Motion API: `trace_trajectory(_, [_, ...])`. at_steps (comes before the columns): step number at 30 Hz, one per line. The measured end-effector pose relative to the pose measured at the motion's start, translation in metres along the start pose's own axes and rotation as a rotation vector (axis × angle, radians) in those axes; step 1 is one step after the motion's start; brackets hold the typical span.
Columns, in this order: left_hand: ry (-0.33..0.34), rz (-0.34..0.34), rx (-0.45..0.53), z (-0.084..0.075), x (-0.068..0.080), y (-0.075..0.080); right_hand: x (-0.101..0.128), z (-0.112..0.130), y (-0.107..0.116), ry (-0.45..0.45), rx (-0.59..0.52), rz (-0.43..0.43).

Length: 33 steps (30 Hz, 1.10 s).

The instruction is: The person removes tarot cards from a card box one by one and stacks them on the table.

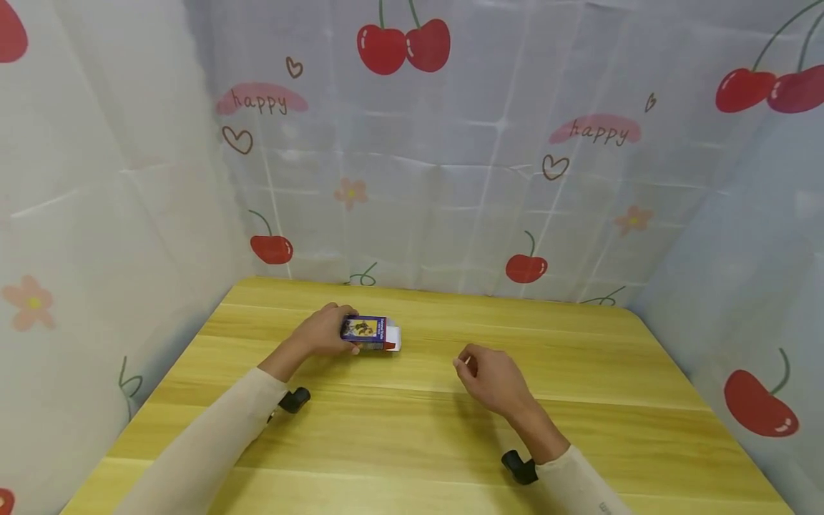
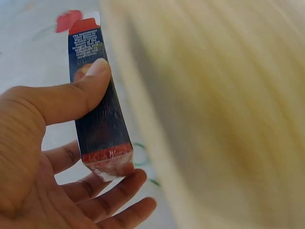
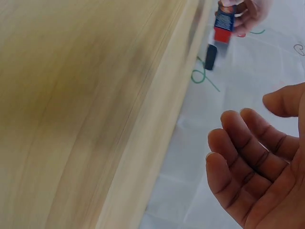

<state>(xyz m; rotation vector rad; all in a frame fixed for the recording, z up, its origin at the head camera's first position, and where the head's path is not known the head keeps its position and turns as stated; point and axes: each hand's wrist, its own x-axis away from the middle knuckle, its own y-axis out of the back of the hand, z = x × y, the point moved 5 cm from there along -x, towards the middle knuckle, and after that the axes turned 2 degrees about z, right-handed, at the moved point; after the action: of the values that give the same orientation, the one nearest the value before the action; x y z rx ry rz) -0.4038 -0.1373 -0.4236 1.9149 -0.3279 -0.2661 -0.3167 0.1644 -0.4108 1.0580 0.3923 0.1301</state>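
Here, in the head view, the left hand (image 1: 325, 332) holds a small blue-and-red carton (image 1: 371, 333) on the far left part of the wooden bench (image 1: 579, 372), with the carton's white end flap standing open toward the right; the right hand (image 1: 492, 379) rests apart from it, near the middle, fingers loosely curled and holding nothing. In the left wrist view, the grip is a pinch: the thumb (image 2: 81, 93) presses the carton's (image 2: 97, 114) printed narrow face while the fingers (image 2: 112, 191) cup the opposite side and the crumpled red end. In the right wrist view, the right hand (image 3: 259, 167) lies relaxed and spread, palm visible, with the carton (image 3: 223, 24) well apart at the top of the picture. Judged risks: the pinch bears on thin card, so firm pressure could dent the carton; the open flap may let any contents slide out if that end tips downward.
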Motion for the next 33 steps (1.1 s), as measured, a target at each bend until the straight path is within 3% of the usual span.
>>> trace_trajectory(12, [-0.205,-0.002,0.088,-0.086,0.026,0.021,-0.019,0.029,-0.013,0.087,-0.284,0.076])
trace_trajectory(16, [-0.243,0.017,0.132,-0.1,0.031,0.023,-0.022,0.035,-0.014,0.096,-0.369,0.109])
trace_trajectory(19, [-0.254,0.033,0.206,-0.1,0.031,0.022,-0.023,0.036,-0.013,0.092,-0.396,0.105])
trace_trajectory(22, [-0.224,0.083,0.4,-0.091,0.028,0.018,-0.023,0.036,-0.01,0.077,-0.439,0.095])
trace_trajectory(29, [-0.091,0.351,1.238,-0.073,0.027,0.001,-0.025,0.034,-0.007,0.073,-0.552,0.08])
trace_trajectory(31, [-0.069,0.376,1.352,-0.071,0.028,-0.001,-0.025,0.035,-0.006,0.077,-0.55,0.083])
trace_trajectory(33, [-0.038,0.373,1.406,-0.071,0.029,-0.001,-0.025,0.036,-0.005,0.079,-0.541,0.086])
